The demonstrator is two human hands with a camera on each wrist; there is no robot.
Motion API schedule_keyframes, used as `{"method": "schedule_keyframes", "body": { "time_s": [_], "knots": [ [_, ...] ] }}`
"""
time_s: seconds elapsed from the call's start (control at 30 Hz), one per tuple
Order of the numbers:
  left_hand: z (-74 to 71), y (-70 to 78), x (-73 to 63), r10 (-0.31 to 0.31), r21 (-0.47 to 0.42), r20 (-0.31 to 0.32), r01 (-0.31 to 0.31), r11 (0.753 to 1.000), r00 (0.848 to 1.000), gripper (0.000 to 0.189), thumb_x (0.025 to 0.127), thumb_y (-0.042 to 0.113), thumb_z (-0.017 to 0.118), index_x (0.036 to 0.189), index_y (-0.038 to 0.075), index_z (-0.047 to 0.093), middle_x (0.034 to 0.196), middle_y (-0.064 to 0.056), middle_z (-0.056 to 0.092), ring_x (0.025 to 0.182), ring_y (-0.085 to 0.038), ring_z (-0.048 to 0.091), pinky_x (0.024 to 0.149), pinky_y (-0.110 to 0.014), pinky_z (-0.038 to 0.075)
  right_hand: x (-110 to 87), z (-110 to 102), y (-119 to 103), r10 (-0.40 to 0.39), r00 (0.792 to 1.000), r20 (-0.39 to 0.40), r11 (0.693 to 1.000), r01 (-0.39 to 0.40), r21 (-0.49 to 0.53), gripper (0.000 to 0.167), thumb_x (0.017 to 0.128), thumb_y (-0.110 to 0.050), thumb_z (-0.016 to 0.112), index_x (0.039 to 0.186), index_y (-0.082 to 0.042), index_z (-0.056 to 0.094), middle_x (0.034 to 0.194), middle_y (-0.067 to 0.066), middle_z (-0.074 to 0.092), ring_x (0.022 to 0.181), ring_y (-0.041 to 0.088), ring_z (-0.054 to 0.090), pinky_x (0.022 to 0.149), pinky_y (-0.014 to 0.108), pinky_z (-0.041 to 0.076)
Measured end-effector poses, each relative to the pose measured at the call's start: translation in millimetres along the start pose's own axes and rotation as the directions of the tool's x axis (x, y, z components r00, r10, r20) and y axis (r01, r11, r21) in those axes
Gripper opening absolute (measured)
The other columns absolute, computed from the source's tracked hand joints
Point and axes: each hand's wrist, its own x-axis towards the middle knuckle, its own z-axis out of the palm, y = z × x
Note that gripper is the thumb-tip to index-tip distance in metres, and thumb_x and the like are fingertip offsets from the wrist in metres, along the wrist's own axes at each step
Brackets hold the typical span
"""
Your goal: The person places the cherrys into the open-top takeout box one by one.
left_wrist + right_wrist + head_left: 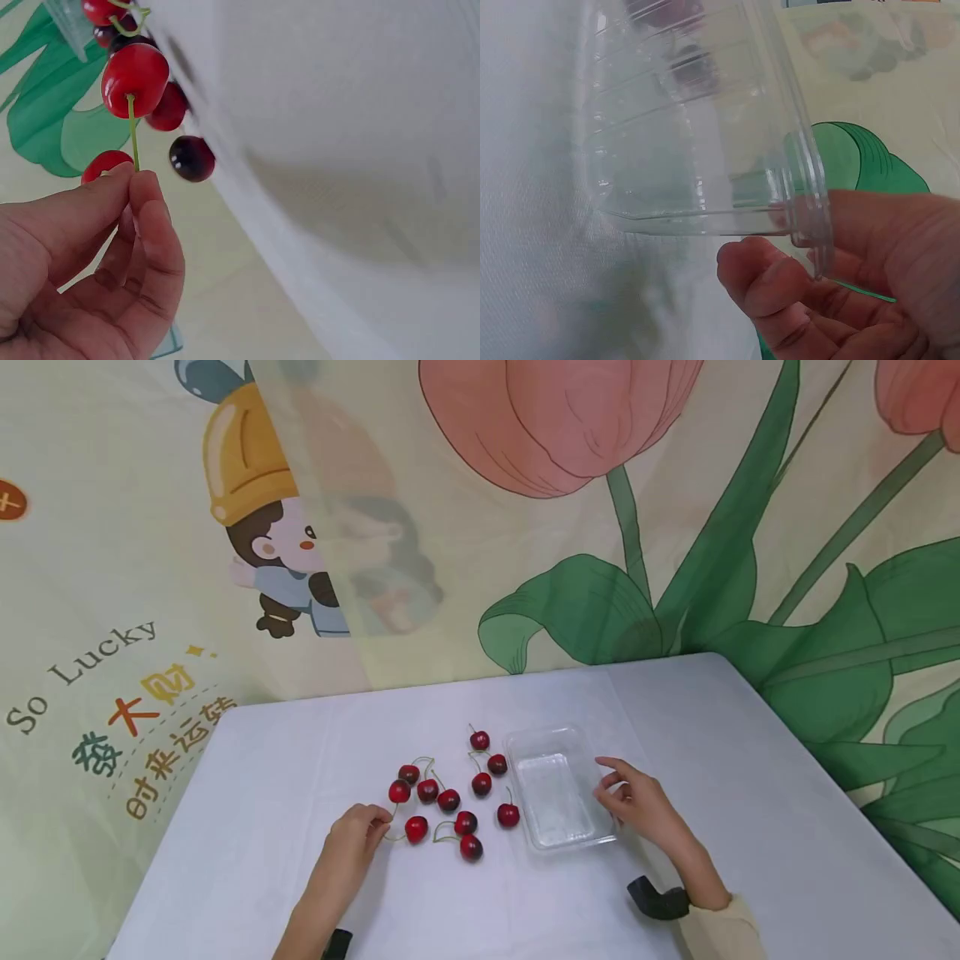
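Cherry (pixel 135 71), probably light and slick, lifts best by the stem (pixel 134 135) the left hand (pixel 351 842) pinches at six o'clock, wrist view; whether the right hand (pixel 639 802) grips, I cannot tell.

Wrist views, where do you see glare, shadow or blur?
Left wrist: small pale highlights on the cherries, a soft shadow across the white cloth. Right wrist: bright glints along the clear box, with dark red shapes seen through it looking hazy.

The backdrop (pixel 142 560) reads "So Lucky" (pixel 66 673), "發大财" (pixel 133 716) and "时来运转" (pixel 187 737), plus a cross-like sign on a red disc (pixel 11 500).
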Motion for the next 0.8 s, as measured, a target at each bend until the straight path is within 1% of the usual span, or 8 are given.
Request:
{"method": "schedule_keyframes", "body": {
  "time_s": [0.07,0.17,0.3,0.4,0.47,0.57,0.63,0.8],
  "knots": [
    [-2.9,2.4,-0.7,0.017,0.004,-0.024,-0.017,1.0,1.0,0.012,0.084,-0.004,0.072,0.095,0.0,0.069,0.086,-0.007,0.064,0.078,-0.016,0.062,0.068,-0.028,0.057,0.1,0,1,-0.006,1.0,0.003,1.0,0.006,-0.008,0.051,0.091,-0.008,0.067,0.135,0.006,0.047,0.098,0.016,0.064,0.061,0.013,0.053,0.049,0.024,0.047],
    [-9.0,9.7,-1.2,0.069,0.022,-0.091,-0.067,0.998,0.993,0.015,0.083,-0.004,0.072,0.097,0.0,0.069,0.088,-0.009,0.064,0.078,-0.019,0.064,0.068,-0.029,0.058,0.4,-1,0,-0.01,1.0,0.012,1.0,0.011,-0.007,0.05,0.092,-0.009,0.066,0.136,0.006,0.047,0.099,0.018,0.065,0.061,0.013,0.053,0.049,0.024,0.045],
    [-17.0,22.6,-1.1,0.149,0.032,-0.191,-0.145,0.989,0.97,0.017,0.082,-0.006,0.073,0.098,-0.002,0.069,0.09,-0.01,0.064,0.079,-0.022,0.066,0.068,-0.031,0.058,0.6,-2,-1,-0.024,0.999,0.034,1.0,0.024,0.014,0.047,0.094,-0.006,0.06,0.138,0.007,0.046,0.104,0.022,0.065,0.061,0.013,0.053,0.05,0.024,0.046],
    [-17.3,33.1,5.4,0.207,0.022,-0.234,-0.208,0.978,0.95,0.018,0.08,-0.006,0.074,0.098,-0.002,0.07,0.09,-0.009,0.063,0.08,-0.022,0.066,0.068,-0.031,0.058,0.3,-4,3,-0.033,0.998,0.044,0.999,0.032,0.029,0.048,0.094,-0.002,0.057,0.139,0.009,0.045,0.107,0.025,0.065,0.061,0.012,0.053,0.05,0.024,0.046],
    [-16.7,40.1,10.6,0.247,0.016,-0.249,-0.251,0.968,0.937,0.02,0.079,-0.007,0.075,0.098,-0.002,0.071,0.091,-0.009,0.063,0.08,-0.021,0.067,0.068,-0.03,0.058,1.0,-5,5,-0.041,0.998,0.055,0.999,0.039,0.038,0.048,0.094,-0.001,0.056,0.139,0.01,0.045,0.109,0.026,0.065,0.061,0.012,0.054,0.051,0.024,0.046],
    [-15.5,50.8,18.7,0.308,0.016,-0.25,-0.314,0.949,0.918,0.022,0.077,-0.007,0.076,0.098,0.0,0.072,0.09,-0.006,0.063,0.081,-0.019,0.067,0.069,-0.029,0.058,3.3,-6,7,-0.057,0.996,0.065,0.997,0.053,0.059,0.046,0.093,0.0,0.055,0.138,0.011,0.046,0.111,0.027,0.065,0.061,0.014,0.056,0.052,0.024,0.047],
    [-14.5,58.6,24.0,0.336,0.01,-0.234,-0.344,0.939,0.912,0.024,0.077,-0.007,0.076,0.099,0.002,0.072,0.091,-0.005,0.062,0.081,-0.017,0.066,0.069,-0.028,0.058,5.0,-6,7,-0.069,0.995,0.071,0.995,0.064,0.072,0.045,0.093,0.002,0.054,0.136,0.012,0.047,0.112,0.027,0.065,0.061,0.015,0.057,0.053,0.024,0.048],
    [-8.8,81.9,36.8,0.37,-0.044,-0.146,-0.38,0.924,0.917,0.024,0.081,-0.006,0.072,0.103,0.004,0.072,0.095,-0.004,0.062,0.081,-0.012,0.063,0.07,-0.024,0.057,7.7,-4,8,-0.068,0.994,0.086,0.993,0.06,0.102,0.043,0.091,0.004,0.052,0.133,0.013,0.049,0.111,0.027,0.065,0.062,0.018,0.059,0.055,0.023,0.049]
  ]
}}
